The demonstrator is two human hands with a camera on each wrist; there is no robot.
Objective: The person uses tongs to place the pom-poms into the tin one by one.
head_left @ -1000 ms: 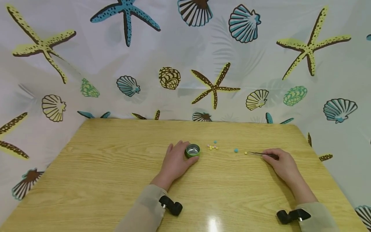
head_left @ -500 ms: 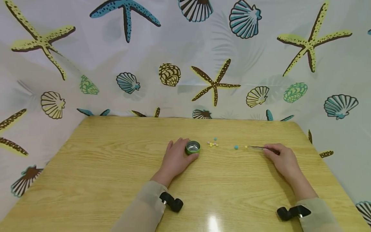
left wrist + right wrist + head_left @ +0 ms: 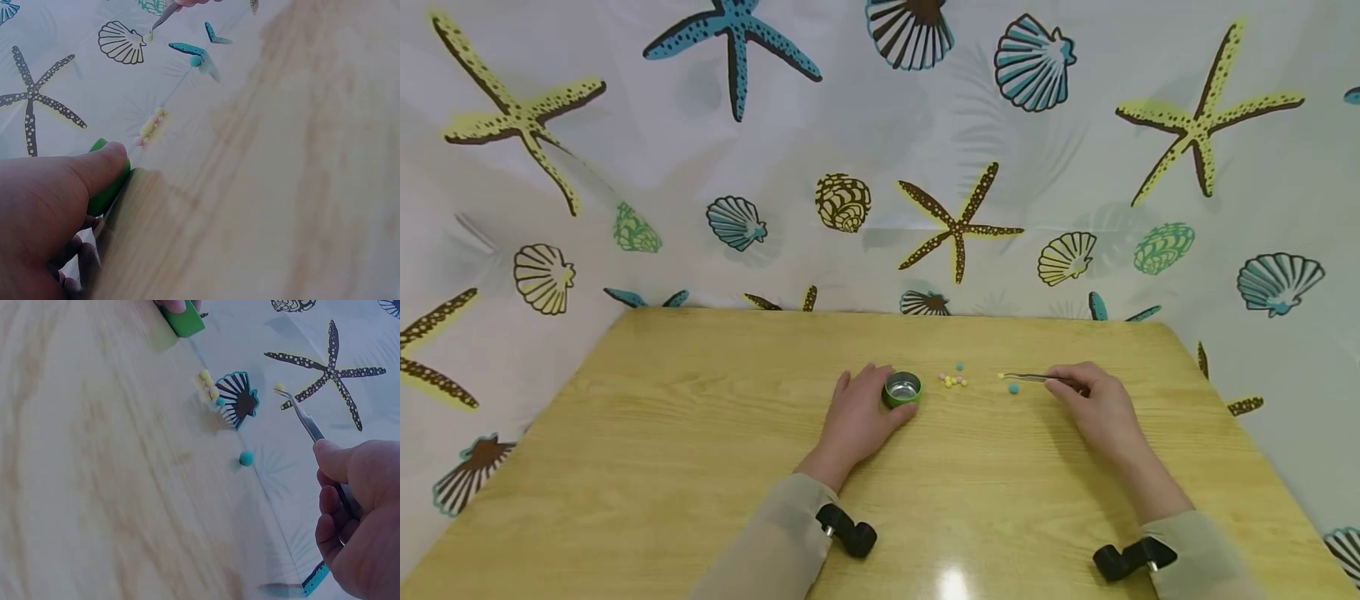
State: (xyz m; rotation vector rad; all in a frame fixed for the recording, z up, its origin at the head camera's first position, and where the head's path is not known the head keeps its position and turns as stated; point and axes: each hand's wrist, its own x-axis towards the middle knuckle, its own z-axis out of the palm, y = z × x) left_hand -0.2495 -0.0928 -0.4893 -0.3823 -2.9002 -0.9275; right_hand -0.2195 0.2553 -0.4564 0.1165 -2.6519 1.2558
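My left hand (image 3: 859, 421) grips a small round green tin (image 3: 902, 387), its thumb along the near side; the silvery inside shows from above. In the left wrist view the thumb presses the green wall (image 3: 109, 194). My right hand (image 3: 1097, 408) pinches a pair of bent-tip tweezers (image 3: 307, 424). At their tips is a small yellow ball (image 3: 279, 387), held up off the table. Below the tweezers a blue ball (image 3: 246, 458) lies on the wood. Between tin and tweezers sits a cluster of several yellow and pink balls (image 3: 953, 381), with a smaller blue ball (image 3: 959, 367) just behind.
A wooden table (image 3: 700, 433) spreads under both hands. Behind it and at its sides hangs a white cloth (image 3: 880, 275) printed with starfish and shells. Each sleeve carries a black camera mount, one on the left (image 3: 847, 531) and one on the right (image 3: 1135, 558).
My right hand has moved left and a little up with the tweezers, taking the yellow ball from right of the blue ball to above its left. The left hand stays at the tin.
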